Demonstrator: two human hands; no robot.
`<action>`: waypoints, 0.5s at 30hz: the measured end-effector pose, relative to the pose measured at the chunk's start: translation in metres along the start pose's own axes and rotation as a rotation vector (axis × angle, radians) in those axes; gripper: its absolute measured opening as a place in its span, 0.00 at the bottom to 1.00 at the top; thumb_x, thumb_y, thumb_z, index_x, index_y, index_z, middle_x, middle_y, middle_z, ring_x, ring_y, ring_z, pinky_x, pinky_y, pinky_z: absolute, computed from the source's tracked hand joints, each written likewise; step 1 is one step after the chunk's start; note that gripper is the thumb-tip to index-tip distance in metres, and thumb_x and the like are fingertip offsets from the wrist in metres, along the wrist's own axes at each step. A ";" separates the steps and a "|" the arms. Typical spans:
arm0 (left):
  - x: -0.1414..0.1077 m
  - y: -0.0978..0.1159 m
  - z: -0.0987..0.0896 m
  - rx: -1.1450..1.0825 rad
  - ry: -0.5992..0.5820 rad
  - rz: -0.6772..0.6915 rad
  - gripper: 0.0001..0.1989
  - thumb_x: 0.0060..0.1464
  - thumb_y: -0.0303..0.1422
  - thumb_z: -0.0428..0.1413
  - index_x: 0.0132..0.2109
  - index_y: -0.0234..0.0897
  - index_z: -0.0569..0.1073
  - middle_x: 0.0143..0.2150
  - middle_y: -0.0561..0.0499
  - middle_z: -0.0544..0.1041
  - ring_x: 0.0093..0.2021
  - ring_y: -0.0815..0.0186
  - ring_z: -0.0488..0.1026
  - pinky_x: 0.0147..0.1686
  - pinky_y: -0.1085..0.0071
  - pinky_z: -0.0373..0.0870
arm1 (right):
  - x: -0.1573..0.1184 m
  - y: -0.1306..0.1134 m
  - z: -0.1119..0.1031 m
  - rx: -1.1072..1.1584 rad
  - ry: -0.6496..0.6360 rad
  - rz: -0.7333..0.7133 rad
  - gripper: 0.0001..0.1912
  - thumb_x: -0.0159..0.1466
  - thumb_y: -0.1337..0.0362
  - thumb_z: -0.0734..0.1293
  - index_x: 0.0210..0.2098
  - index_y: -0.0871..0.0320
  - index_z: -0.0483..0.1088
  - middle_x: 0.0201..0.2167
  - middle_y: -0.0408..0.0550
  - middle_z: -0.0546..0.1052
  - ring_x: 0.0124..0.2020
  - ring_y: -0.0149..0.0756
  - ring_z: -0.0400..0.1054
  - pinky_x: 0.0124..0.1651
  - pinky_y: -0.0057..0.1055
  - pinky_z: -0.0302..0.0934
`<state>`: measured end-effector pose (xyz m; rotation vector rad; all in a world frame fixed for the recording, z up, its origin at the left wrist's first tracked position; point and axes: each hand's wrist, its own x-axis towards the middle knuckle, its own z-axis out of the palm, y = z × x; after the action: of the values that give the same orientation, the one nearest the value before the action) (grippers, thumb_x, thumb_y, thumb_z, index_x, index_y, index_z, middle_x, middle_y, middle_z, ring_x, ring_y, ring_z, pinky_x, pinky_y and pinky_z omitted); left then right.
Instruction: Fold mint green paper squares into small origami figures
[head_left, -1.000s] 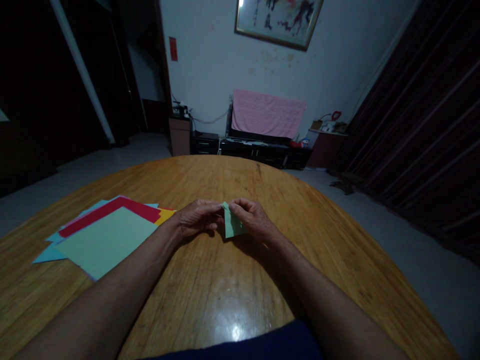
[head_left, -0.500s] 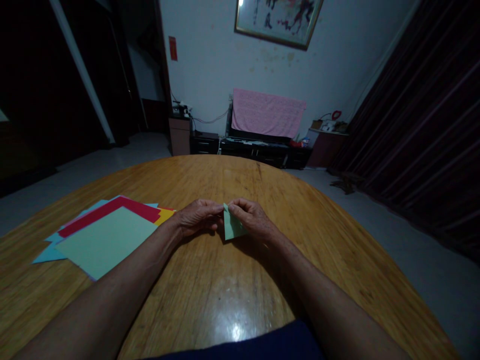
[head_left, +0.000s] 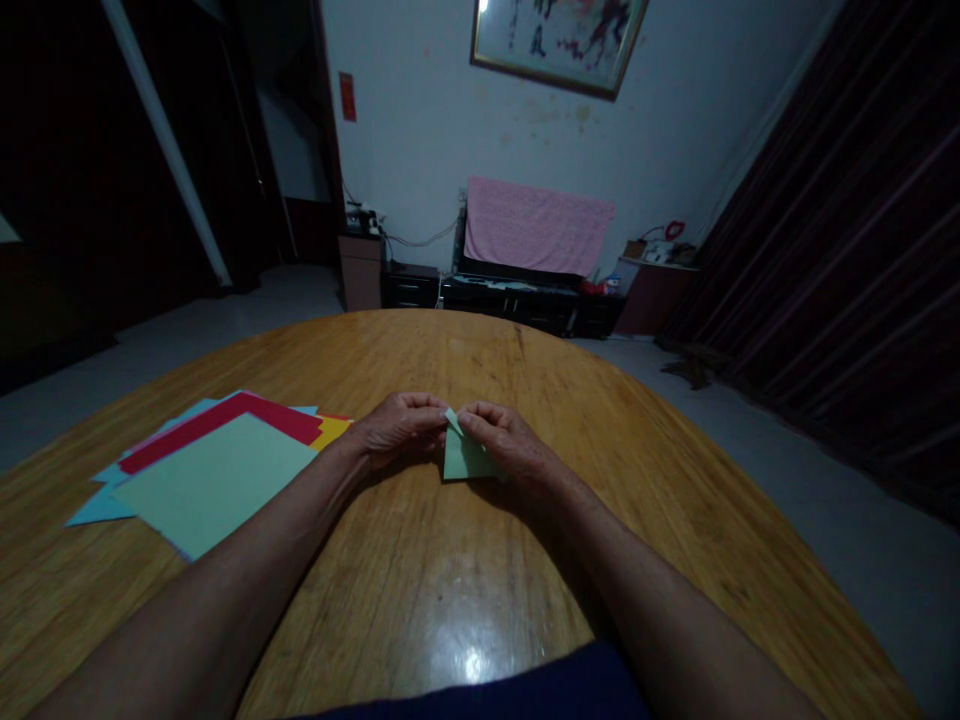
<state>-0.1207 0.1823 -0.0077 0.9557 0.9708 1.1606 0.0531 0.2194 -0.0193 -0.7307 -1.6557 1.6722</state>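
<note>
- Between the two hands, just above or on the counter (head_left: 360,600), is a small green paper (head_left: 459,462); I cannot tell if it touches the wood. A thin, light strip shows at its top corner.
- The left hand (head_left: 401,428) pinches that top corner with its fingertips. Its other fingers are curled.
- The right hand (head_left: 501,434) pinches the paper near the top, with the thumb on the side we see. It hides the right part of the paper.
- Near the left arm, on the counter, lies a big green sheet (head_left: 217,485). It is on top of a red sheet (head_left: 184,436), with blue paper (head_left: 97,508) and yellow paper (head_left: 330,432) poking out.
- Past the round, brown counter hangs a pink towel (head_left: 536,228), low by the wall.
- Higher up is a picture in a frame (head_left: 559,40).
</note>
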 end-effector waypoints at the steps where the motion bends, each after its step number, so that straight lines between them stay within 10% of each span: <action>1: 0.001 0.000 0.001 0.018 0.020 0.016 0.11 0.40 0.32 0.65 0.30 0.32 0.73 0.23 0.52 0.73 0.22 0.72 0.68 0.24 0.75 0.64 | 0.001 0.001 0.000 -0.004 0.004 -0.006 0.17 0.57 0.50 0.68 0.31 0.59 0.68 0.24 0.43 0.70 0.23 0.29 0.63 0.26 0.26 0.57; 15: 0.004 -0.008 0.011 0.225 0.179 0.152 0.06 0.43 0.32 0.60 0.28 0.36 0.71 0.20 0.55 0.66 0.18 0.75 0.61 0.19 0.77 0.55 | 0.003 -0.002 0.005 -0.176 0.183 -0.047 0.17 0.55 0.50 0.68 0.28 0.58 0.68 0.20 0.42 0.69 0.20 0.28 0.60 0.22 0.25 0.53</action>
<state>-0.1077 0.1839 -0.0122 1.1353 1.2080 1.2997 0.0479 0.2187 -0.0172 -0.8950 -1.6890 1.3948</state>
